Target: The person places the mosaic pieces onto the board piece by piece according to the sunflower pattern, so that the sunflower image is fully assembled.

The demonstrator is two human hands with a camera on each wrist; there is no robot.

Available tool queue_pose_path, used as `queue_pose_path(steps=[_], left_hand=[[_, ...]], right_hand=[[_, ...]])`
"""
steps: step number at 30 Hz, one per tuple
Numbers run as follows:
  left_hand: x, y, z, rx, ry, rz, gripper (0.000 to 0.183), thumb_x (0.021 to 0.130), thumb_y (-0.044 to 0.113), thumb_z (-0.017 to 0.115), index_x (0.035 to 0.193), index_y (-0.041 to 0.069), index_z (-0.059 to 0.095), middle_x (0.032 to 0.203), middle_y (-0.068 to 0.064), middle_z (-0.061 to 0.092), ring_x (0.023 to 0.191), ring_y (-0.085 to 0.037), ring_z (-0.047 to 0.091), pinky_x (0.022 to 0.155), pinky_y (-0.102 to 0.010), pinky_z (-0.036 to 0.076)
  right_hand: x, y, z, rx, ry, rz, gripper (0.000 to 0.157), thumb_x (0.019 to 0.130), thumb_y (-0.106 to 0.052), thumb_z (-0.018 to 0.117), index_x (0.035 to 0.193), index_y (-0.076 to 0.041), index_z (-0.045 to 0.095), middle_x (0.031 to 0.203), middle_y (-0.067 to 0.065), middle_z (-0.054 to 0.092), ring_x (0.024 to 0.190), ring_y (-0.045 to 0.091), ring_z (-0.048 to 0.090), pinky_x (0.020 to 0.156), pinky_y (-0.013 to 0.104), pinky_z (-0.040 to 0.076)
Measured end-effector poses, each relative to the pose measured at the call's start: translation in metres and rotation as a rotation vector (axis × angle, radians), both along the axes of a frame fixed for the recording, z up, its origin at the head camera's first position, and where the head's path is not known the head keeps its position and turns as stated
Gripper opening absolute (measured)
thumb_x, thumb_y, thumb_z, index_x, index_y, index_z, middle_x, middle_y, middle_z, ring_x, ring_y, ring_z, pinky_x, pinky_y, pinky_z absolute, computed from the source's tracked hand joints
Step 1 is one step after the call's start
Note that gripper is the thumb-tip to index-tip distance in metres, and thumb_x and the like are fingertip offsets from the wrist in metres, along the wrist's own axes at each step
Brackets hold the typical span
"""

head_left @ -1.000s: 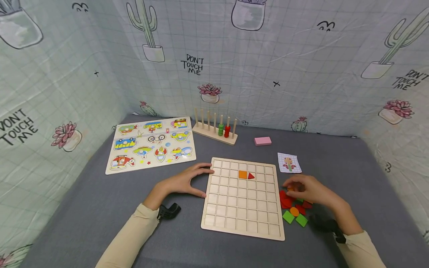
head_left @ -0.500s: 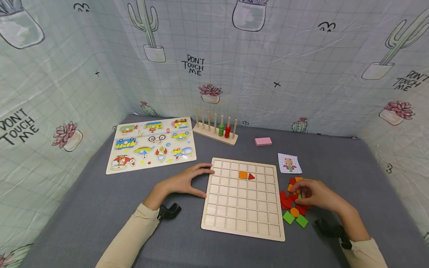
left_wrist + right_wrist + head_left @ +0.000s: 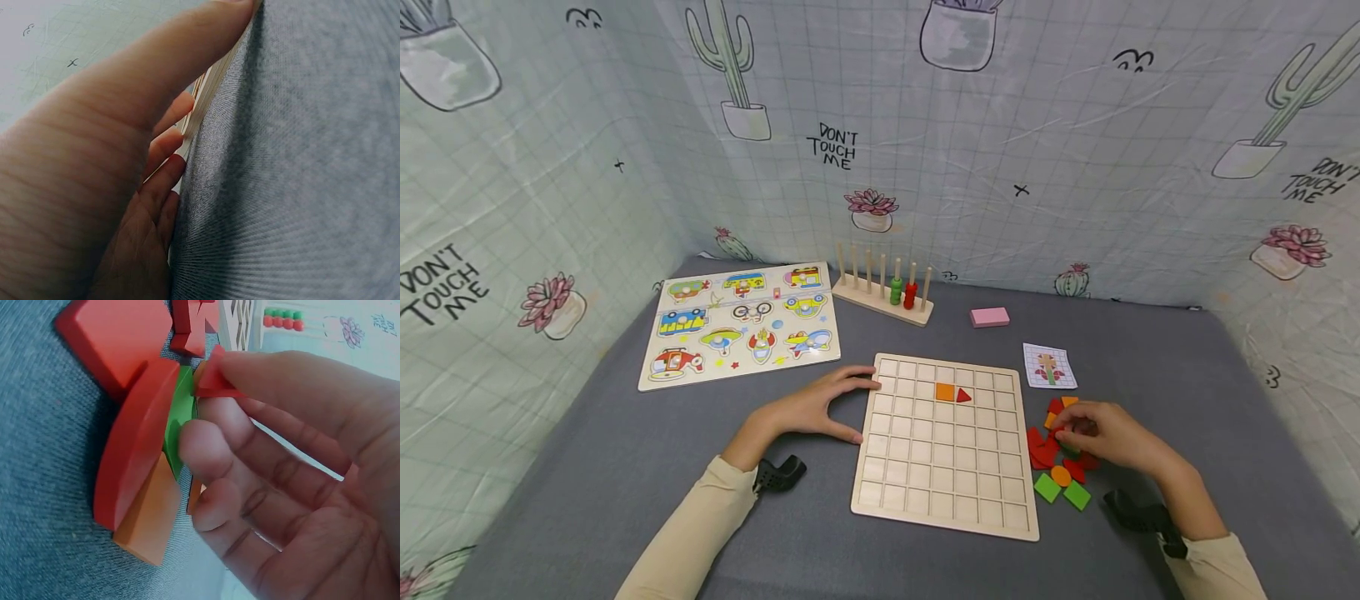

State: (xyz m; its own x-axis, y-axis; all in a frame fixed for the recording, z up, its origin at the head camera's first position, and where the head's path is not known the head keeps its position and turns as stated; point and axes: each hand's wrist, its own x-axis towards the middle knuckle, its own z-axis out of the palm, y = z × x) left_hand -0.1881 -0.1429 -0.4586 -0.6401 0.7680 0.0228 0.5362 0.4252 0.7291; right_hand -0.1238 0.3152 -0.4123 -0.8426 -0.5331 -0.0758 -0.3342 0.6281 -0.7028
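A square wooden grid board [image 3: 947, 467] lies on the grey table, bearing an orange square [image 3: 944, 392] and a red triangle [image 3: 963, 396] side by side in its upper part. My left hand [image 3: 812, 404] rests at the board's left edge, thumb and fingers spread wide with their tips on the rim. Right of the board, my right hand [image 3: 1105, 433] is over a loose pile of pieces. Between its thumb and index finger it pinches a small red triangle [image 3: 217, 378]. Under the fingers lie a green piece [image 3: 179, 419], a red curved piece [image 3: 134, 447] and an orange piece [image 3: 150, 512].
Green squares [image 3: 1077, 496] and an orange disc [image 3: 1061, 476] lie at the pile's near side. A pattern card [image 3: 1049, 367] is behind it. Farther back are a pink block [image 3: 989, 317], a peg stand [image 3: 883, 302] with green and red beads, and a vehicle puzzle board [image 3: 739, 325].
My right hand has shifted slightly right and nearer over the pile, uncovering orange and red pieces at its far end, and now pinches a red triangle. The left hand stays put.
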Motion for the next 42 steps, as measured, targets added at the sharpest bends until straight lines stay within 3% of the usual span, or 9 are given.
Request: queue_pose_path(steps=[8,14,27,35,42], left_hand=[[0.0,-0.001,0.0,0.0,-0.002,-0.002,0.076,0.079,0.034,0.082,0.144,0.017,0.047,0.157,-0.006,0.028,0.144,-0.028,0.026,0.113,-0.052,0.025],[0.0,-0.001,-0.001,0.004,-0.003,-0.001,0.076,0.08,0.035,0.082,0.144,0.018,0.047,0.157,-0.005,0.028,0.144,-0.028,0.026,0.113,-0.053,0.025],[-0.001,0.0,-0.002,-0.017,-0.013,0.01,0.077,0.079,0.036,0.082,0.145,0.018,0.046,0.157,-0.004,0.027,0.144,-0.028,0.024,0.113,-0.053,0.024],[-0.002,0.0,-0.001,-0.005,-0.021,0.002,0.077,0.079,0.033,0.082,0.145,0.017,0.046,0.157,-0.004,0.027,0.144,-0.028,0.025,0.114,-0.052,0.024],[-0.001,-0.001,0.0,-0.005,-0.029,-0.002,0.077,0.08,0.031,0.082,0.146,0.016,0.045,0.157,-0.005,0.027,0.145,-0.027,0.024,0.114,-0.052,0.024]], right_hand=[[0.0,-0.01,0.0,-0.013,0.093,-0.08,0.01,0.091,-0.008,0.068,0.1,-0.005,0.07,0.087,-0.002,0.062,0.07,0.005,0.055,0.061,0.023,0.049],[-0.004,-0.021,0.002,-0.007,0.11,-0.046,0.01,0.091,-0.008,0.069,0.101,-0.006,0.07,0.09,-0.002,0.066,0.074,0.003,0.057,0.066,0.024,0.052],[-0.02,-0.051,0.004,-0.003,0.128,0.03,0.008,0.091,-0.008,0.069,0.099,-0.007,0.07,0.081,-0.005,0.061,0.065,0.004,0.049,0.056,0.023,0.045],[-0.033,-0.067,0.005,-0.018,0.097,0.08,0.012,0.093,-0.008,0.066,0.104,-0.003,0.069,0.091,0.001,0.065,0.065,0.005,0.05,0.058,0.024,0.046],[-0.04,-0.086,0.004,-0.023,0.166,0.086,0.013,0.092,-0.007,0.068,0.103,-0.005,0.071,0.094,0.001,0.068,0.07,0.007,0.055,0.062,0.026,0.048]])
